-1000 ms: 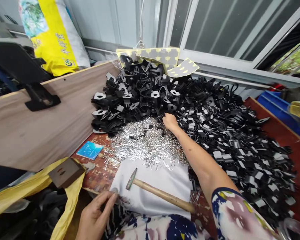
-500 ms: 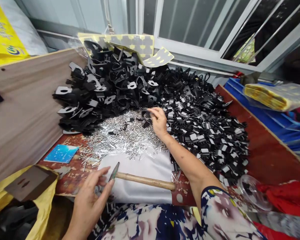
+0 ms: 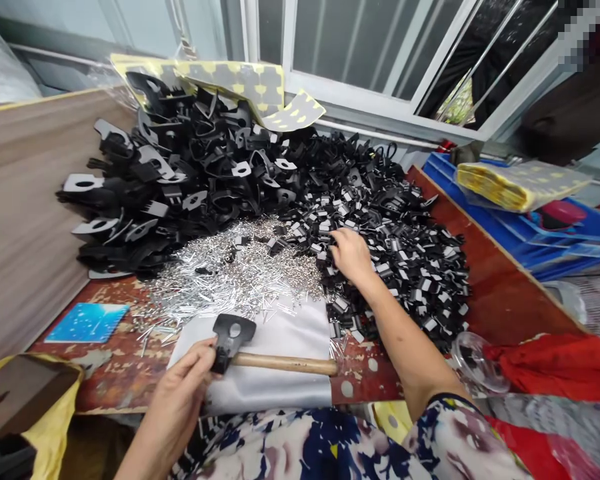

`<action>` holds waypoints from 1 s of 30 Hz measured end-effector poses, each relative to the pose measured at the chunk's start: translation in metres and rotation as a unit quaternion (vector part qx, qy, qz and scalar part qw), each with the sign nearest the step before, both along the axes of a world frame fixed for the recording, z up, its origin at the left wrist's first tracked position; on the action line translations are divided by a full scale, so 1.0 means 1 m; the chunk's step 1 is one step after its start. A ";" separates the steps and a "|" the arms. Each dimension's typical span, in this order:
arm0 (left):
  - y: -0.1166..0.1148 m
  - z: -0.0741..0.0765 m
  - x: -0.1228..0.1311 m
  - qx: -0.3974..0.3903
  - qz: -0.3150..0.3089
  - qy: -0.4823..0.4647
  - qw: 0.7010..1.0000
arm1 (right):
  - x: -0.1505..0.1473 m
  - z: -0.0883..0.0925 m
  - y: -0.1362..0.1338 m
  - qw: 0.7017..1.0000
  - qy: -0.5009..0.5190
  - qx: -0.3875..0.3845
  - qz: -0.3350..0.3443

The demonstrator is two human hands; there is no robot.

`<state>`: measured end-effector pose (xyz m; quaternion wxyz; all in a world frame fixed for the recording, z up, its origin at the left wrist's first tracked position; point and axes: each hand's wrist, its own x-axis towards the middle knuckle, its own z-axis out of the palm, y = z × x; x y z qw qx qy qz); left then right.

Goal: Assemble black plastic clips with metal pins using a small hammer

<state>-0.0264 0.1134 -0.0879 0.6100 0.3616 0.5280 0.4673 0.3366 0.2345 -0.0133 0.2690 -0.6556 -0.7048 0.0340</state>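
Note:
My left hand [image 3: 187, 373] pinches a flat black plastic piece with a round hole [image 3: 235, 330], held upright over the near end of a hammer [image 3: 285, 363]. The hammer's wooden handle lies across a grey cloth [image 3: 300, 393]; the held piece hides its head. My right hand [image 3: 353, 257] is at the left edge of a heap of small black plastic clips [image 3: 405, 267], fingers bent down among them. What its fingertips grip, if anything, is hidden. Beside it, loose metal pins [image 3: 240, 273] spread across the table's middle.
A large pile of black holed pieces [image 3: 180, 173] stands at the back left, below yellow-and-grey sheets [image 3: 240, 83]. On the left lies a blue notebook [image 3: 87, 323]. At right are a wooden edge [image 3: 500, 267], a blue crate [image 3: 525, 233] and a clear plastic container [image 3: 475, 363].
The left hand was open beside the hammer head and now grips the black holed piece. My right hand has moved right, from above the pins to the clip heap. The view has shifted right.

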 end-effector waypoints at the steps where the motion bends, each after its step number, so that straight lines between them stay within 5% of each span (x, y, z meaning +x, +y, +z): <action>1: -0.002 0.004 0.000 -0.042 0.014 -0.049 0.998 | 0.018 -0.001 0.010 1.000 -0.004 0.006 -0.030; 5: -0.008 0.021 0.005 -0.105 0.043 -0.121 0.986 | 0.052 -0.013 0.037 0.995 0.011 0.030 -0.091; 9: -0.014 0.023 0.008 -0.124 0.038 -0.112 0.985 | 0.044 -0.018 0.037 0.987 0.058 0.088 -0.118; 17: -0.021 0.025 -0.001 -0.105 0.038 -0.104 0.988 | -0.013 -0.029 -0.012 0.990 0.093 0.097 0.051; 22: -0.024 0.024 -0.005 -0.106 0.023 -0.123 0.986 | -0.038 -0.041 -0.036 0.987 0.136 0.071 0.048; 27: -0.027 0.021 -0.008 -0.079 0.015 -0.101 0.992 | -0.061 -0.058 -0.063 0.940 0.322 -0.041 0.108; 30: -0.018 0.023 -0.001 0.001 -0.015 0.009 1.000 | -0.071 -0.066 -0.073 0.926 0.358 -0.044 0.110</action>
